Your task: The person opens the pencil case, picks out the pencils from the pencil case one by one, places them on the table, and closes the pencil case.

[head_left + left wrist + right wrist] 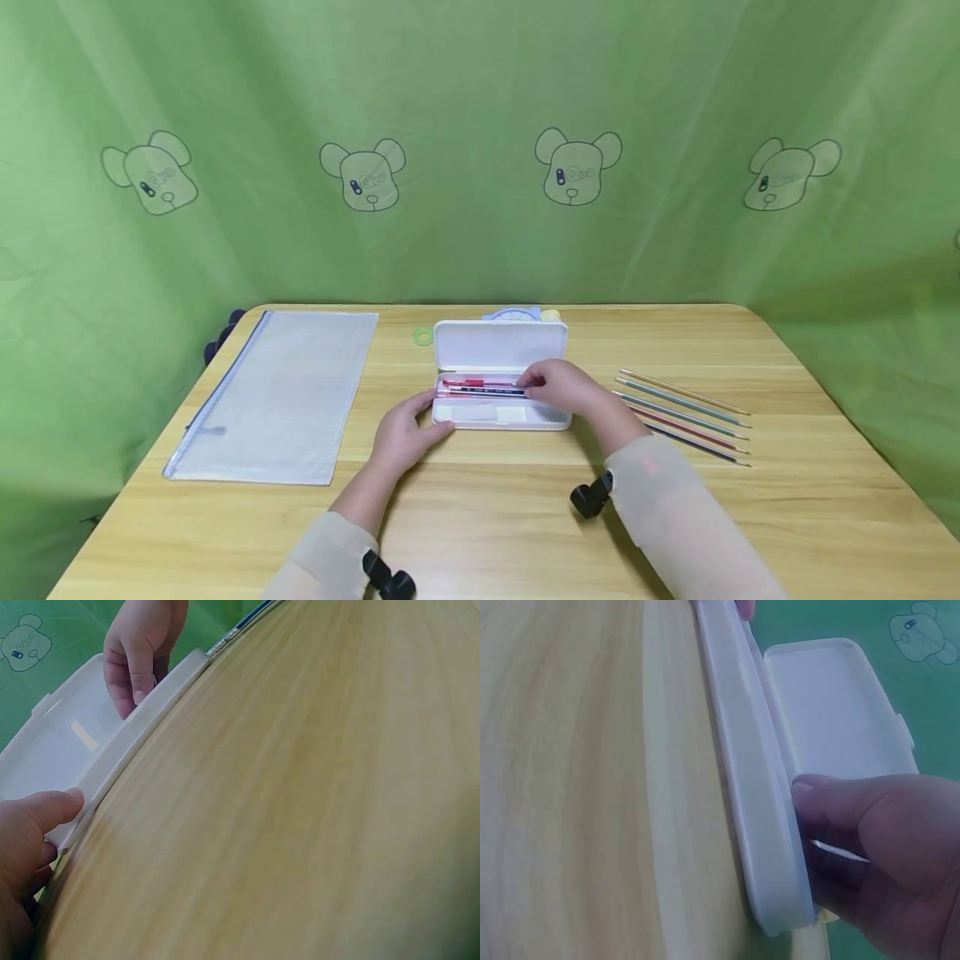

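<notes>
A white pencil case (501, 423) lies on the table with its lid (501, 346) raised. Inside it are a red-and-clear pen (467, 382) and a dark pencil (480, 391) with pale lettering. My left hand (405, 435) holds the case's left end, thumb (56, 808) over the front rim and fingers around the outside. My right hand (566, 387) reaches into the right half, its fingertips pinching at the dark pencil's right end. In the right wrist view the thumb (832, 799) bends over the case, and a thin pale strip shows between thumb and fingers.
Several pencils (686, 408) lie side by side to the right of the case. A translucent zip pouch (273, 396) lies flat at the left. Behind the case are a green ring (423, 336) and a pale blue object (513, 314), partly hidden by the lid.
</notes>
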Tool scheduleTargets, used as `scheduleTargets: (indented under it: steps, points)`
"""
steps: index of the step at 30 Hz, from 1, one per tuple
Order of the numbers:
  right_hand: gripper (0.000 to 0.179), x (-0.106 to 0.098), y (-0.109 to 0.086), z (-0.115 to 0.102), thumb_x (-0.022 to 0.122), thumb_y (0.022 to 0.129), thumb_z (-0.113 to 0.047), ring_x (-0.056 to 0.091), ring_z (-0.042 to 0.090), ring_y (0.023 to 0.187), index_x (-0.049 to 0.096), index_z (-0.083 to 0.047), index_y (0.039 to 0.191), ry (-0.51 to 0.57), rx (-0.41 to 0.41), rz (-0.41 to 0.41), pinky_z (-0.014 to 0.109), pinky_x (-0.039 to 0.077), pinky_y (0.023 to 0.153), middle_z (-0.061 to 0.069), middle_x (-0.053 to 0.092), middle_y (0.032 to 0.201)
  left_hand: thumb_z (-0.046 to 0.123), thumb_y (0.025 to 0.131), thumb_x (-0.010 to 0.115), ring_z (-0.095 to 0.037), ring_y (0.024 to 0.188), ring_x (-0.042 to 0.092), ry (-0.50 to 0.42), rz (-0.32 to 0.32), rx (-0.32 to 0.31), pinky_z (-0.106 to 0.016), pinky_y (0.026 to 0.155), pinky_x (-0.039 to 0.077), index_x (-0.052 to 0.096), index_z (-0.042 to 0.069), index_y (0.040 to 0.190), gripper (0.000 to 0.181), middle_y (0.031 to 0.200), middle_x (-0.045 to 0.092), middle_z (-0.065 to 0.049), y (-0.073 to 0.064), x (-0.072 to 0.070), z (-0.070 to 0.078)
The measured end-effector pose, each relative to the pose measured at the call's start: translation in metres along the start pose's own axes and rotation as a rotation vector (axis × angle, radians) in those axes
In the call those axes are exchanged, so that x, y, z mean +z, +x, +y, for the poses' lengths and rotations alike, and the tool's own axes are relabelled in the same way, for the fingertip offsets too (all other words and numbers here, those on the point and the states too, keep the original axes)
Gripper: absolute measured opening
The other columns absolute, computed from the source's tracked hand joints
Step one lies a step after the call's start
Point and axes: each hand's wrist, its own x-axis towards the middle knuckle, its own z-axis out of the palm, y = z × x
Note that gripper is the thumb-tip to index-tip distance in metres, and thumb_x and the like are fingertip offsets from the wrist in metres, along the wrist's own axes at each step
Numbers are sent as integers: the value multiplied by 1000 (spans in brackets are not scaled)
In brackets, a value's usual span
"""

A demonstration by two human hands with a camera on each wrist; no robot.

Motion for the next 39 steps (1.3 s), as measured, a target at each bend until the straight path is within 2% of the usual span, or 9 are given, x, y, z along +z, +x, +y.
scheduleTargets:
  steps: [5,13,17,23,30,39]
  points:
    - [21,0,5,-3,61,90,-5,62,30,112,71,-5,108,-33,20,-14,49,47,106,11,72,111,31,83,77,-33,135,50,4,-2,3,-47,115,39,56,5,136,63,139,59,-12,1,0,-1]
    - [20,-1,10,-5,61,88,-1,63,26,104,73,-6,103,-86,7,-23,47,49,102,9,73,106,31,83,77,-32,135,50,4,-5,-2,-47,116,39,56,6,137,63,139,59,-12,3,1,0]
    - [23,-1,9,-6,60,88,0,63,26,107,73,-5,106,-67,10,-32,47,48,104,10,73,109,31,83,77,-32,135,50,6,-5,-2,-47,116,39,57,7,136,62,139,59,-11,3,1,1]
    - [25,1,9,-6,58,89,0,61,24,102,74,-7,107,-62,22,-36,45,49,100,10,73,111,31,82,78,-32,134,50,7,-4,-5,-48,115,40,57,7,136,62,139,59,-11,2,2,0]
    - [24,3,7,-2,59,90,0,62,29,111,73,-5,109,-24,7,-18,48,48,104,12,72,112,31,82,78,-31,135,49,-2,-5,-11,-47,116,38,57,8,136,63,139,59,-10,2,3,-1]
    - [22,-11,-3,1,62,93,-8,61,27,110,72,-7,112,60,-19,9,47,50,100,11,70,115,31,82,78,-32,134,51,11,4,6,-47,115,39,57,6,136,62,138,60,-12,2,2,-3]
